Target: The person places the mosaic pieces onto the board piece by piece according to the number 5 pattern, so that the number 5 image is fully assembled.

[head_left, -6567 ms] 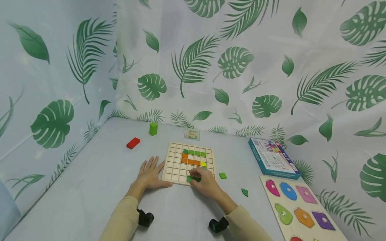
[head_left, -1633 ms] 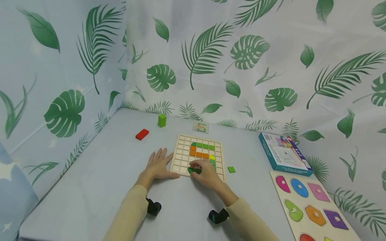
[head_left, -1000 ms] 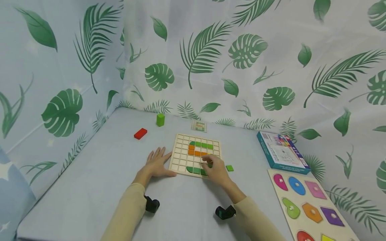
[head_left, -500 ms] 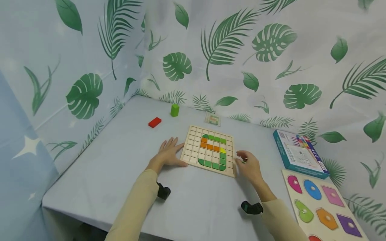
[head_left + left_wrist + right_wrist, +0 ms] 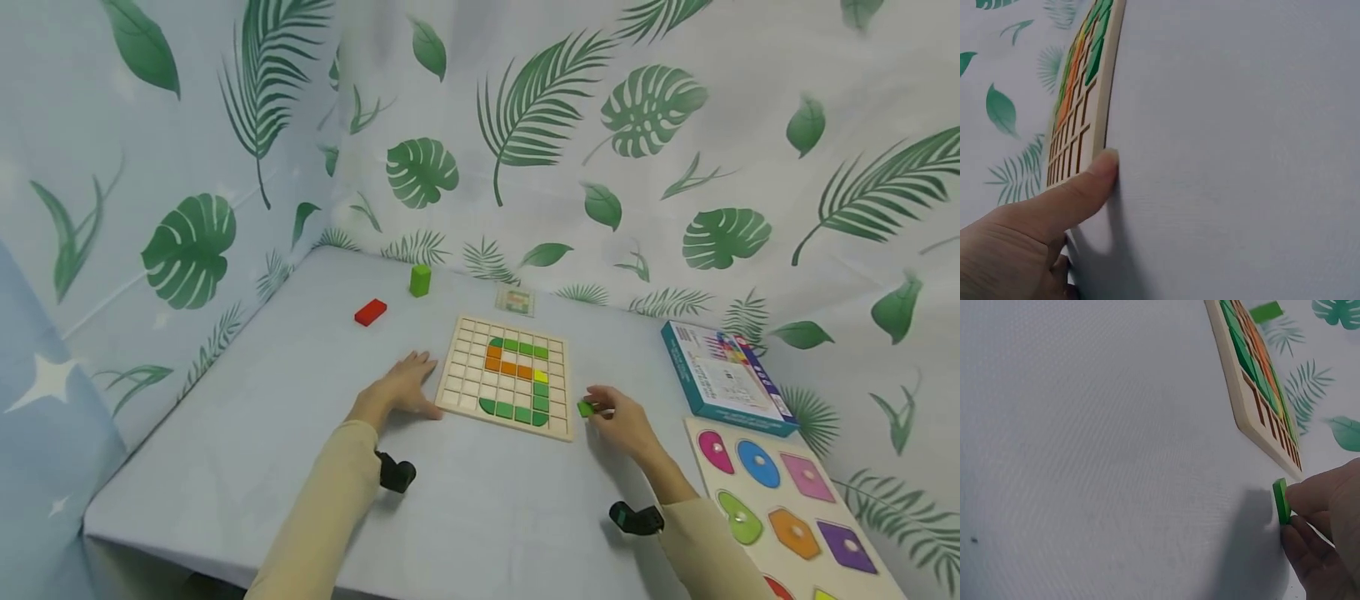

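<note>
A wooden grid board [image 5: 465, 387] lies mid-table with green, orange and yellow tiles set in some of its squares, forming an S-like shape. At its left edge is my left hand [image 5: 405, 385], fingers spread; in the left wrist view the thumb [image 5: 1085, 194] touches the board's corner. Just right of the board, my right hand [image 5: 622, 423] pinches a light green square tile [image 5: 585, 408]. In the right wrist view that tile [image 5: 1280, 501] stands on edge between thumb and fingers, apart from the board [image 5: 1235, 406].
Behind the board lie a small pattern card [image 5: 515, 300], a green block [image 5: 420, 281] and a red block [image 5: 371, 312]. To the right are a box [image 5: 723, 375] and a shape-peg puzzle board [image 5: 757, 508]. A leaf-print cloth hangs behind.
Green tiles now fill the board's lower corner squares. The loose dark green piece has left the table. My right hand moved off the board rightward and picked up the light green tile.
</note>
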`<action>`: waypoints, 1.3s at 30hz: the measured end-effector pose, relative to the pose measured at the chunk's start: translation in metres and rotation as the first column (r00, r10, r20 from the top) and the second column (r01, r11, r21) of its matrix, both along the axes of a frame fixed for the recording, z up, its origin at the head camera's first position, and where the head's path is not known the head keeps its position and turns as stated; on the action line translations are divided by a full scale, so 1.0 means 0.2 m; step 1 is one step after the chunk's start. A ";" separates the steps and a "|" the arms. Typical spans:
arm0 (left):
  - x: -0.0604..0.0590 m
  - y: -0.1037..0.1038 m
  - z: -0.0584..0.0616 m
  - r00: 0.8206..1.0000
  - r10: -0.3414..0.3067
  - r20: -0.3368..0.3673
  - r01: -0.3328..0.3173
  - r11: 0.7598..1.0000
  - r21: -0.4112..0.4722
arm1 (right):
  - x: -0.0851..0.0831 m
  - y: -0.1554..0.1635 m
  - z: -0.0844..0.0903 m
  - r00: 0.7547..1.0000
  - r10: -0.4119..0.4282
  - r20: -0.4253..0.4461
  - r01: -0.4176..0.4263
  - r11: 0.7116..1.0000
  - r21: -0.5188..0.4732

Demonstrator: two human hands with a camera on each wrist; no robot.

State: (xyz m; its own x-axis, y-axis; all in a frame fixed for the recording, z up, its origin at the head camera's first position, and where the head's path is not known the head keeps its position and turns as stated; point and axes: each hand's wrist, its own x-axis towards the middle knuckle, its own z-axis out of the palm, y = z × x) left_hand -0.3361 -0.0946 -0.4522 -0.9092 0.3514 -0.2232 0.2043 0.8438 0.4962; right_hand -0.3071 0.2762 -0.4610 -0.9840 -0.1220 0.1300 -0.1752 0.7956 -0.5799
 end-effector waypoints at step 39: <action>0.03 0.00 -0.01 0.999 0.011 0.044 -0.012 0.999 0.038 | -0.12 -0.48 -0.02 0.968 0.160 -0.196 -0.184 0.977 -0.111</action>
